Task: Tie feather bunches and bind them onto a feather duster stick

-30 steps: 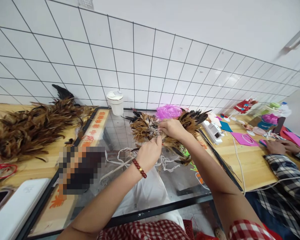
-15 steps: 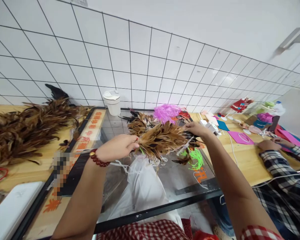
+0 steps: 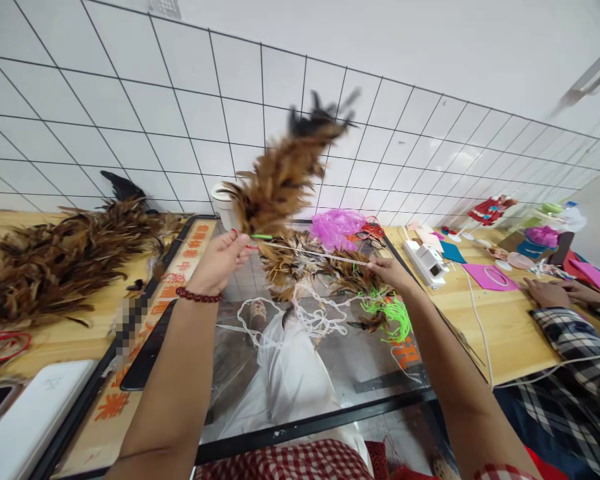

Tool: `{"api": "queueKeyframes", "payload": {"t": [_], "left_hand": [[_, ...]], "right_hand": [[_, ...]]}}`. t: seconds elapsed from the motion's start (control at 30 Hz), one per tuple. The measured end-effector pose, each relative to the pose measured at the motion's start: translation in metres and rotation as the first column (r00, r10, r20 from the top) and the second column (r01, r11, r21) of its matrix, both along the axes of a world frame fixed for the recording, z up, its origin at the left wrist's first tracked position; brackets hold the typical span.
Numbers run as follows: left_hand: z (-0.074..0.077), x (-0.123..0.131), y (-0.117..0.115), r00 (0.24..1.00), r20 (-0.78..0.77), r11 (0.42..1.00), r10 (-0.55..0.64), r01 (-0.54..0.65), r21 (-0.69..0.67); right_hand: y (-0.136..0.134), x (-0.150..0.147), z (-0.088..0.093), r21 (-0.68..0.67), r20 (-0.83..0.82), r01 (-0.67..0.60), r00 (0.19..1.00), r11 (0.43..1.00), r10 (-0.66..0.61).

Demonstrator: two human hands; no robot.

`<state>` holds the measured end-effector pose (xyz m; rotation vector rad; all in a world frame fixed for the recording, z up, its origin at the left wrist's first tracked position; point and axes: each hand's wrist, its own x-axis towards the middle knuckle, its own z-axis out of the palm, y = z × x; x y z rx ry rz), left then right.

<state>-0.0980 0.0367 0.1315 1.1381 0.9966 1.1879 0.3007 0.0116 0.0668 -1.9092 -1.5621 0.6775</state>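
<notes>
My left hand (image 3: 224,259), a dark red bead bracelet at its wrist, is closed on the base of a brown feather bundle (image 3: 283,177). The bundle tilts up to the right, its black tip blurred by motion. A bit of green shows at its base. Stretched nearly straight between my hands is a thin white string (image 3: 325,253). Its right part is pinched in my right hand (image 3: 386,272). Below, more brown feathers (image 3: 290,263) lie on the glass tabletop (image 3: 340,367), beside tangled white string (image 3: 315,320) and bright green strands (image 3: 395,317).
Behind are a white cup (image 3: 223,203), pink plastic bag (image 3: 335,227) and wire grid. Long feather bundles (image 3: 55,263), a white box-like device (image 3: 45,407) and dark phone (image 3: 147,353) lie left. To the right are a power strip (image 3: 427,262), cable, felt pieces and another person's hands (image 3: 550,293).
The feather bundle, which lay level between both hands, has swung up on the left. My right hand has left its dark end and now draws out the white string.
</notes>
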Motion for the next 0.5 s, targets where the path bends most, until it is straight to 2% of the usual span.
{"api": "queueKeyframes", "payload": {"t": [0.1, 0.2, 0.3, 0.37, 0.43, 0.5], "left_hand": [[0.016, 0.001, 0.014, 0.966, 0.237, 0.993, 0.105, -0.115, 0.026], [0.039, -0.001, 0.024, 0.918, 0.348, 0.973, 0.189, -0.223, 0.059], [0.058, -0.008, 0.028, 0.867, 0.422, 0.948, 0.265, -0.314, 0.050], [0.066, -0.016, 0.029, 0.845, 0.439, 0.933, 0.305, -0.357, 0.040], [0.069, -0.022, 0.030, 0.844, 0.436, 0.931, 0.314, -0.364, 0.035], [0.067, -0.025, 0.029, 0.845, 0.441, 0.931, 0.304, -0.361, 0.049]], "right_hand": [[-0.007, -0.010, 0.003, 0.020, -0.139, -0.039, 0.989, 0.999, 0.041], [-0.026, -0.016, 0.010, -0.045, -0.259, -0.191, 0.950, 0.981, 0.173], [-0.051, -0.014, 0.020, -0.096, -0.408, -0.336, 0.872, 0.937, 0.271], [-0.066, -0.006, 0.030, -0.039, -0.492, -0.295, 0.837, 0.955, 0.238], [-0.079, 0.005, 0.041, 0.098, -0.588, -0.138, 0.791, 0.986, 0.169], [-0.092, 0.013, 0.051, 0.232, -0.686, 0.032, 0.714, 0.972, 0.141]]}}
